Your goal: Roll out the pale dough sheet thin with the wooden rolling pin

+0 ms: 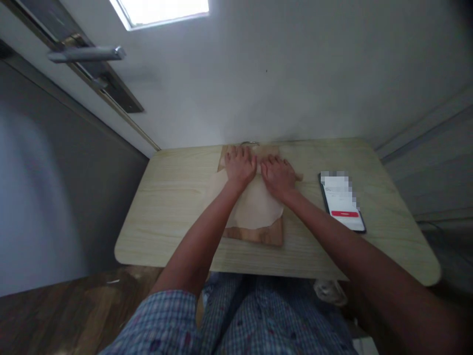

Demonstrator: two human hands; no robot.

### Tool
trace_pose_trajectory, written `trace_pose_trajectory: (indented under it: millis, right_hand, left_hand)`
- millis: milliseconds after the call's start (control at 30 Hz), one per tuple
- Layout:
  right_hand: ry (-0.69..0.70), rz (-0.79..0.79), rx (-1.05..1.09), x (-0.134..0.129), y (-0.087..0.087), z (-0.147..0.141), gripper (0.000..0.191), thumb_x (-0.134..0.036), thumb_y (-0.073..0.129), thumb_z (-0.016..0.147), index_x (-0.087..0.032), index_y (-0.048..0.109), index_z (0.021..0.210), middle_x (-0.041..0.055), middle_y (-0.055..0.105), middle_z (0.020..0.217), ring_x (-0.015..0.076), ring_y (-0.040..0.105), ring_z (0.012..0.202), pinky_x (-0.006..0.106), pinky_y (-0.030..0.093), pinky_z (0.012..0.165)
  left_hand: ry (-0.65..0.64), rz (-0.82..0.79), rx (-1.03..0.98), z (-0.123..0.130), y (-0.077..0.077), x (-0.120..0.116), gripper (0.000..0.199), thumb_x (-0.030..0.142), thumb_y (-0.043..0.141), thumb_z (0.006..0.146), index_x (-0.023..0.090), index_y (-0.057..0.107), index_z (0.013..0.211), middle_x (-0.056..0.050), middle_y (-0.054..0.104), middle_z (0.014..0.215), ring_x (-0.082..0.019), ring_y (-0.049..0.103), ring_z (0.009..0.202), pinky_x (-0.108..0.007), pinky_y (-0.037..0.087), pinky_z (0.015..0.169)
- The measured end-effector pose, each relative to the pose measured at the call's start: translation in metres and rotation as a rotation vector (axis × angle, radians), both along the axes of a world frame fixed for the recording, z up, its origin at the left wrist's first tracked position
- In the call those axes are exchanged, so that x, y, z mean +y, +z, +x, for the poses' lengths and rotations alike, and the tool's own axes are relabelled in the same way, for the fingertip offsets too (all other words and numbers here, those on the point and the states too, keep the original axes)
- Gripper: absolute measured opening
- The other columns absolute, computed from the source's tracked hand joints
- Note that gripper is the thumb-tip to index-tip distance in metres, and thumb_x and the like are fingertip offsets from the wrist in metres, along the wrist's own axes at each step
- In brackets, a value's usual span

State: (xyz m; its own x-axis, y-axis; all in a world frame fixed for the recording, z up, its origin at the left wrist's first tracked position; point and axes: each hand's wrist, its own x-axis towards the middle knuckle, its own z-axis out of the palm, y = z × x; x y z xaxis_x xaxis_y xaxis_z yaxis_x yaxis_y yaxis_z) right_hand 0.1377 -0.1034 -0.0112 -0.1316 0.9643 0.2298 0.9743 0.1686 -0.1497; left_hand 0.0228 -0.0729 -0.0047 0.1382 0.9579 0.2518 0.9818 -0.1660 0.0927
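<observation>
- filling the upper part of the view, a smooth white door (295,59) stands at the far edge of the tabletop, with a bright four-sided pane (166,10) set high in it
- below it, a light wood-grained tabletop (173,197) with rounded near corners spans the middle
- at the near edge, blue-and-white checked clothing (258,315) covers the person's lap, and a matching sleeve (162,315) ends above the left elbow
- at upper left, a grey metal lever handle (86,54) sticks out from a long metal plate (123,96)
- near the tabletop's centre, a brown rectangular wooden board (266,236) lies flat, its near strip and far end bare
- on that board, a thin pale-beige dough-like sheet (258,204) lies spread, its left side reaching past the board's edge
- to the right, well apart from the sheet, a dark-framed smartphone (342,199) lies screen up, showing a white page with a red bar
- the left hand (241,166) rests over the sheet's far part, fingers pointing forward and slightly spread
- beside it, the right hand (279,176) has its fingers loosely bent; whether they grip anything cannot be told
- past the right hand, the end of a light-brown wooden rod (300,177) shows
- smallest, a curved silvery metal loop (250,143) sits at the board's far end
</observation>
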Motion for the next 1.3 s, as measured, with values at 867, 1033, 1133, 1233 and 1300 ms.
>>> trace_pose_trajectory:
  millis: [867,1033,1133,1233,1300]
  right_hand:
    - [0.055,0.044,0.018,-0.073,0.001,0.008,0.046,-0.030,0.026,0.088,-0.010,0.038,0.127,0.0129,0.041,0.131,0.0226,0.034,0.121,0.044,0.024,0.098]
    - [0.068,-0.022,0.004,-0.057,0.003,0.012,0.049,-0.034,0.024,0.088,-0.011,0.033,0.130,0.0135,0.037,0.133,0.0239,0.034,0.121,0.045,0.026,0.096]
    - [0.065,-0.032,0.001,-0.046,0.004,0.015,0.048,-0.034,0.023,0.089,-0.013,0.033,0.130,0.0127,0.036,0.134,0.0246,0.034,0.121,0.046,0.026,0.096]
    - [0.073,-0.032,0.001,-0.037,0.004,0.016,0.046,-0.032,0.023,0.089,-0.016,0.033,0.131,0.0121,0.035,0.135,0.0252,0.032,0.122,0.048,0.026,0.096]
    - [0.075,-0.040,0.006,-0.033,0.005,0.016,0.045,-0.030,0.023,0.089,-0.016,0.032,0.131,0.0118,0.036,0.135,0.0251,0.031,0.122,0.048,0.026,0.096]
  left_hand:
    - [-0.060,-0.048,-0.010,-0.008,0.007,-0.075,0.048,0.031,0.024,0.086,0.010,0.029,0.129,-0.014,0.030,0.137,-0.026,0.025,0.126,-0.046,0.020,0.100]
    - [-0.037,-0.073,0.023,0.002,0.006,-0.058,0.050,0.030,0.026,0.085,0.017,0.024,0.133,-0.009,0.027,0.139,-0.024,0.019,0.129,-0.043,0.017,0.101]
    - [-0.048,-0.125,0.006,0.005,0.006,-0.044,0.050,0.029,0.025,0.085,0.020,0.025,0.133,-0.007,0.031,0.138,-0.023,0.022,0.128,-0.043,0.017,0.101]
    - [-0.071,-0.161,-0.030,0.008,0.006,-0.033,0.048,0.030,0.024,0.085,0.021,0.028,0.132,-0.007,0.034,0.136,-0.023,0.026,0.126,-0.041,0.017,0.101]
    - [-0.082,-0.172,-0.050,0.010,0.006,-0.028,0.046,0.030,0.024,0.086,0.021,0.031,0.131,-0.006,0.035,0.136,-0.023,0.028,0.125,-0.040,0.018,0.101]
